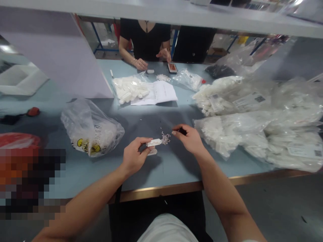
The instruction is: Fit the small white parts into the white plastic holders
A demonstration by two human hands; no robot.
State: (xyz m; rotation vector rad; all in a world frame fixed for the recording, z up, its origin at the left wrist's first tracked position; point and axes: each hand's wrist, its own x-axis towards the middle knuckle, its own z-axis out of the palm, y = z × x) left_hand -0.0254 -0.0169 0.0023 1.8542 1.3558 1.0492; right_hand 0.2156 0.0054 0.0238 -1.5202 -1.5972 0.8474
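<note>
My left hand [136, 154] grips a small white oblong plastic piece [153, 143] with a row of marks or slots along its side. Just below it a second white piece [152, 152] shows past my fingers; whether it lies on the table or is also held, I cannot tell. Touching or just behind the held piece's right end is a loose heap of tiny pale pins or pellets [166, 138]. To the right of this heap my right hand [186, 137] hovers with thumb and forefinger brought together in a pinch. Anything between those fingertips is too small to make out.
A clear bag with yellow prints [92, 139] lies left. Large bags of white parts [219, 129] fill the right side. Ahead are another bag of white pieces [130, 89], printed paper [164, 92] and a co-worker's hands [141, 64]. A shelf [161, 11] crosses above.
</note>
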